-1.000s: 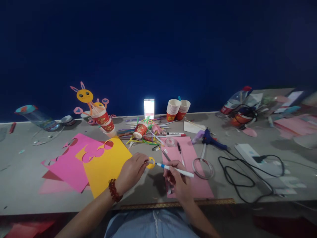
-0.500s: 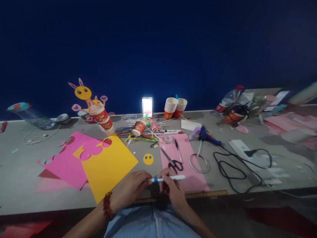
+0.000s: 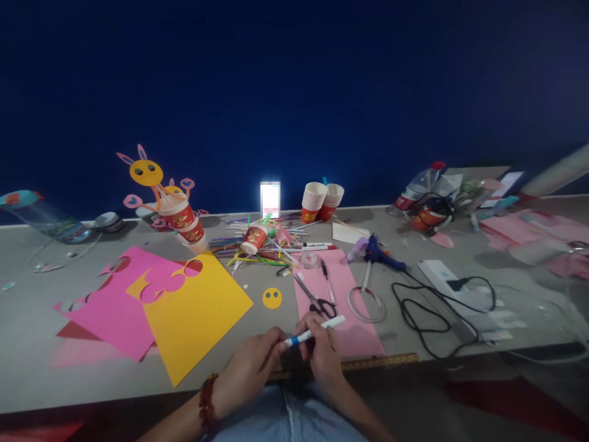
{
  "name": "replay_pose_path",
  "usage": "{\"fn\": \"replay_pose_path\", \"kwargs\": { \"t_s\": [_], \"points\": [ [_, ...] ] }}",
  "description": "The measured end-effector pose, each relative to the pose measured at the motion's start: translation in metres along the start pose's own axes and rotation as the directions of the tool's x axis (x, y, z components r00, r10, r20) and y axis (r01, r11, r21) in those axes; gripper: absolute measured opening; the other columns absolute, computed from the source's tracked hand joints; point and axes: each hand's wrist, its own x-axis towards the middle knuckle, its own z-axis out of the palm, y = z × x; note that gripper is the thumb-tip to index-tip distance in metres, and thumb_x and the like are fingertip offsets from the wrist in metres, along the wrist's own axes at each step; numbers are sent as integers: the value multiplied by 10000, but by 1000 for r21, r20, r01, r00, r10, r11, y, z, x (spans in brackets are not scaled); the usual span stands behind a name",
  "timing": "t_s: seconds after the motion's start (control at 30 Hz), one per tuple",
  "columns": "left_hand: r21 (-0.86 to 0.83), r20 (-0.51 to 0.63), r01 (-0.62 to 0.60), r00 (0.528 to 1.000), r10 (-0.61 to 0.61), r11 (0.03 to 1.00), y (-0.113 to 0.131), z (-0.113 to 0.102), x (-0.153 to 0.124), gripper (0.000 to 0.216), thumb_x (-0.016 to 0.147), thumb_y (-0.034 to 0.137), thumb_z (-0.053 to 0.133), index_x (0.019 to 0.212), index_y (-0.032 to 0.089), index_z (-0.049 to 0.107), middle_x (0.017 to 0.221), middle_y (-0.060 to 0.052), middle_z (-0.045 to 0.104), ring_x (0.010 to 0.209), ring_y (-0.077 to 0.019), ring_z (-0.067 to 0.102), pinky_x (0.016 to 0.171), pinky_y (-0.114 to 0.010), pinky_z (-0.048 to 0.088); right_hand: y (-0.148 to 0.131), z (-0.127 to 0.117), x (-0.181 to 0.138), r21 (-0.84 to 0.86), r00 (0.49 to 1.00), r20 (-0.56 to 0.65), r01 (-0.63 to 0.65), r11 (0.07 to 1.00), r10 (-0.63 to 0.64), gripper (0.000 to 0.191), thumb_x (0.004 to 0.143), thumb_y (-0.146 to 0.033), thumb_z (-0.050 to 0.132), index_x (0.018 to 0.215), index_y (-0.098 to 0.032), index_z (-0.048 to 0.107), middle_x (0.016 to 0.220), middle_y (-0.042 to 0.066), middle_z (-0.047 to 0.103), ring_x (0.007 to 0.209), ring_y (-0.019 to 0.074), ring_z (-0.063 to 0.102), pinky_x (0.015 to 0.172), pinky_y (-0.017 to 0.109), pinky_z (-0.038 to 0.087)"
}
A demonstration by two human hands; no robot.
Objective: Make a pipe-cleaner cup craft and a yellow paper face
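Two hands meet at one white marker [image 3: 304, 336] with a blue band, which I see held up on the near side of the bench [image 3: 41, 319]. I have the fingers of the right hand [image 3: 324, 350] wrapped around its barrel and those of the left hand [image 3: 251, 365] pinched at its banded end, so neither hand is free. The marker's long axis slants: the banded end points down toward the left hand, while the plain end sticks out past the right hand, rising away from the body. Just beyond the marker and slightly to its left, a yellow disc [image 3: 272, 298] with two dark round eyes lies flat; the left hand looks nearer to it, without touching. Beyond the marker to its right, scissors [image 3: 314, 302] rest on a pink sheet [image 3: 363, 344]; well to its left lies a yellow sheet [image 3: 197, 313]. The marker's tip is hidden under the left fingers, so I cannot tell whether its cap is fully seated. Far right of the marker, a pale shape [image 3: 559, 172] is blurred and cut off; I cannot make out what it is.
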Motion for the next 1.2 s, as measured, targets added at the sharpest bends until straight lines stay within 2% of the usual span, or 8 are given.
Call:
{"fn": "replay_pose_path", "kwargs": {
  "t_s": [0.37, 0.53, 0.63, 0.77, 0.93, 1.07, 1.2],
  "points": [
    [-40, -39, 31, 999, -32, 999, -3, 5, 12, 395, 1037, 489, 236, 845, 224, 457, 715, 5, 537, 649, -167, 502, 603, -261, 324, 7, 0, 9, -51, 998, -62, 10, 999, -13, 481, 940, -531, 493, 597, -204, 573, 384, -69, 385, 363, 93, 340, 438, 233, 306],
    [114, -86, 41, 996, -31, 993, -2, 13, 14, 378, 1044, 432, 231, 840, 221, 469, 708, -11, 599, 637, -176, 555, 586, -265, 316, 8, 3, 8, -40, 996, -88, -5, 999, 1, 512, 930, -578, 498, 585, -205, 562, 400, -64, 392, 373, 100, 341, 427, 238, 289],
    [260, -130, 56, 991, -22, 964, -2, 18, 20, 389, 1052, 379, 193, 853, 218, 486, 691, -25, 638, 602, -183, 584, 553, -273, 292, 10, 4, 12, -52, 991, -125, 44, 998, -50, 532, 943, -591, 471, 577, -213, 551, 436, -46, 431, 405, 116, 374, 439, 253, 305],
    [389, -162, 16, 986, 51, 921, -2, 23, 29, 410, 1063, 344, 175, 875, 216, 516, 678, -34, 671, 576, -187, 623, 527, -278, 287, 13, 9, 21, 28, 981, -151, 129, 991, -124, 525, 940, -586, 470, 552, -233, 488, 473, -39, 447, 445, 133, 401, 466, 271, 348],
    [488, -228, -46, 957, 179, 871, 1, 26, 37, 429, 1066, 320, 165, 883, 215, 538, 669, -48, 680, 567, -203, 640, 515, -291, 299, 8, 20, 30, 135, 962, -239, 163, 977, -128, 469, 902, -551, 515, 555, -245, 438, 497, -36, 467, 482, 151, 445, 483, 277, 392],
    [427, -269, -59, 944, 189, 902, 2, 25, 41, 433, 1066, 332, 168, 878, 213, 539, 662, -41, 663, 549, -190, 612, 515, -291, 299, 6, 24, 33, 128, 950, -272, 194, 973, -154, 451, 929, -505, 475, 563, -247, 418, 498, -37, 450, 488, 157, 450, 495, 280, 397],
    [183, -261, -80, 957, 127, 980, -5, 21, 39, 445, 1067, 396, 188, 837, 209, 520, 649, -12, 616, 544, -156, 554, 524, -272, 301, 9, 20, 34, -11, 951, -212, 226, 974, -223, 466, 948, -511, 460, 568, -243, 446, 496, -35, 458, 476, 153, 454, 493, 280, 392]
  ]
}}
